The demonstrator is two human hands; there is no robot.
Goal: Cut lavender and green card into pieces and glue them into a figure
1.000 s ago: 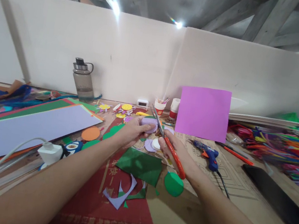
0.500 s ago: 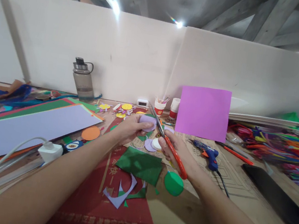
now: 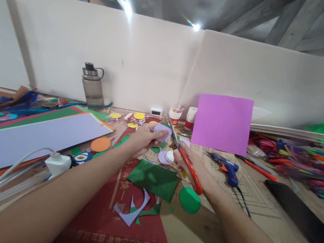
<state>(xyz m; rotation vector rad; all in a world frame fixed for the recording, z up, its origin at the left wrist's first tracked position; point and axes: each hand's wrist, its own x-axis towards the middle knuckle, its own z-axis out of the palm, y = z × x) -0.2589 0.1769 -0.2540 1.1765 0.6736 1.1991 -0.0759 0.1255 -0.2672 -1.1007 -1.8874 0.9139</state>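
Observation:
My left hand (image 3: 145, 138) pinches a small piece of lilac paper (image 3: 162, 131) between thumb and fingers, held above the table. In my right hand (image 3: 190, 164) is a pair of scissors (image 3: 187, 164) with red handles, its blades pointing up and away beside the paper's right edge. Whether the blades touch the paper I cannot tell. Below the hands lie a lilac disc and a white round lid (image 3: 170, 156), a dark green sheet (image 3: 153, 179), a green circle (image 3: 189, 200) and curved lilac scraps (image 3: 133, 210).
To the right lie a blue glue gun (image 3: 228, 170), a black case-like object (image 3: 297, 215) and many coloured pipe cleaners (image 3: 304, 163). A purple sheet (image 3: 222, 123) leans on the wall. Leftward are stacked paper sheets (image 3: 41, 136), a water bottle (image 3: 93, 89) and a white charger (image 3: 57, 162).
The lilac paper has turned slightly in my left hand, and its edge looks more angular. The whole view has shifted a little; my right hand still grips the scissors.

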